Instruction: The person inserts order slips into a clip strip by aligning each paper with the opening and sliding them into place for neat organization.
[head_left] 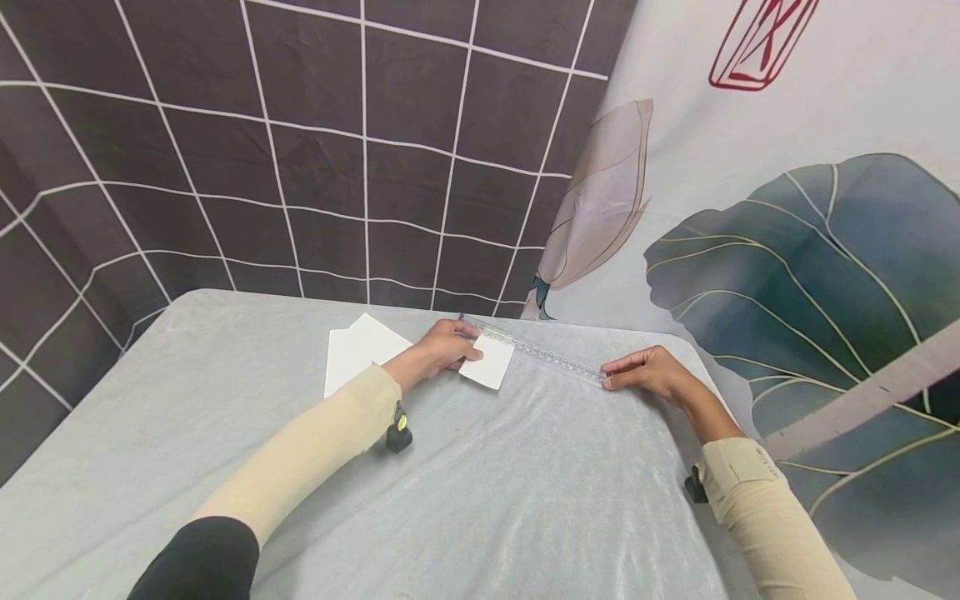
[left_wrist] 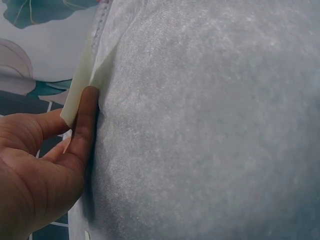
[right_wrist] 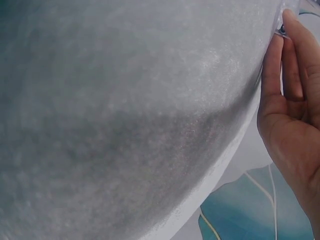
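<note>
My left hand point(head_left: 447, 345) pinches a small white square of paper point(head_left: 491, 363) near its left edge, with the thumb on top. In the left wrist view, the paper point(left_wrist: 80, 95) sits between the thumb and fingers of that hand point(left_wrist: 50, 160). A clear plastic ruler point(head_left: 555, 356) slants across the paper's upper edge, its far end by my left fingers. Whether those fingers also hold the ruler, I cannot tell. My right hand point(head_left: 651, 372) pinches the ruler's right end between thumb and fingers. In the right wrist view that hand point(right_wrist: 292, 110) grips the ruler's tip at the top edge.
More white paper point(head_left: 352, 350) lies on the table left of my left hand, partly behind the wrist. A pale grey cloth point(head_left: 480, 483) covers the table. Behind it hangs a dark grid-patterned curtain point(head_left: 315, 167), and at the right a white leaf-printed cloth point(head_left: 787, 250).
</note>
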